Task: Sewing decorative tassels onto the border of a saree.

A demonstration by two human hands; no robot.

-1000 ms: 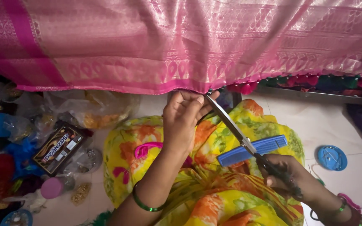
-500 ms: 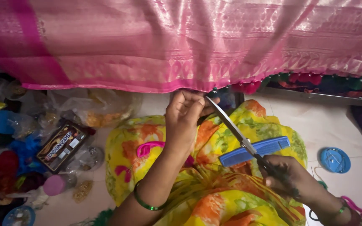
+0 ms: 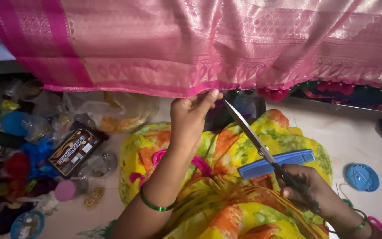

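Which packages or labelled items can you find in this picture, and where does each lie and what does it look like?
Packet: on the floor at left, flat rectangle, dark brown with gold and a white band.
Clear plastic bags: under the pink cloth's edge, crumpled, yellowish contents.

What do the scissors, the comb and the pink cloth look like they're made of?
Scissors: bare metal blades, grey and shiny. Comb: blue moulded plastic, probably, with even teeth. Pink cloth: woven, silk-like fabric with a sheen and patterned border; the fibre itself can't be told.
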